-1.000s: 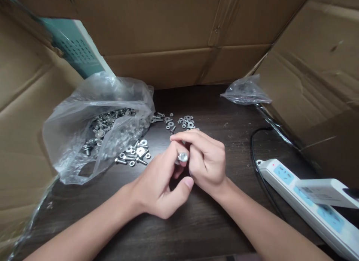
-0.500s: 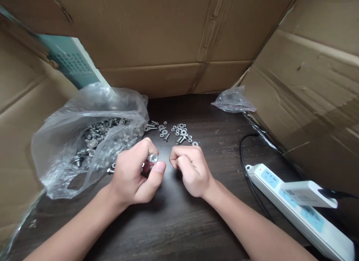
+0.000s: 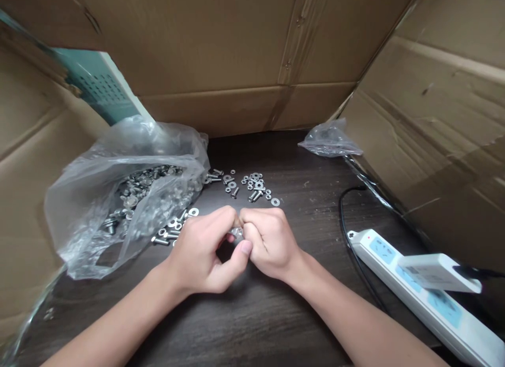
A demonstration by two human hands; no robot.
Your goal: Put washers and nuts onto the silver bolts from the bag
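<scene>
Between thumb and fingers my left hand (image 3: 209, 248) grips a small shiny bolt (image 3: 237, 233); its end looks hexagonal, but most of it is hidden. My right hand (image 3: 272, 243) is closed, its curled fingers pressed up against that bolt and the left fingertips. Whatever lies inside the right fingers is hidden. Just behind the left hand, bolts, nuts and washers (image 3: 172, 234) lie loose on the dark table (image 3: 252, 325). Beyond both hands is another scatter of bolts, nuts and washers (image 3: 256, 187).
A clear plastic bag (image 3: 74, 199) full of metal fasteners lies open at the left. A smaller clear bag (image 3: 329, 138) sits at the back right. On the right are a white power strip (image 3: 414, 296) with a plugged-in adapter and a black cable (image 3: 342, 220). Cardboard walls (image 3: 221, 46) surround the table.
My left hand has moved right, bringing the bolt against my right hand, so the two hands now touch. Loose fasteners behind the left hand have come into view.
</scene>
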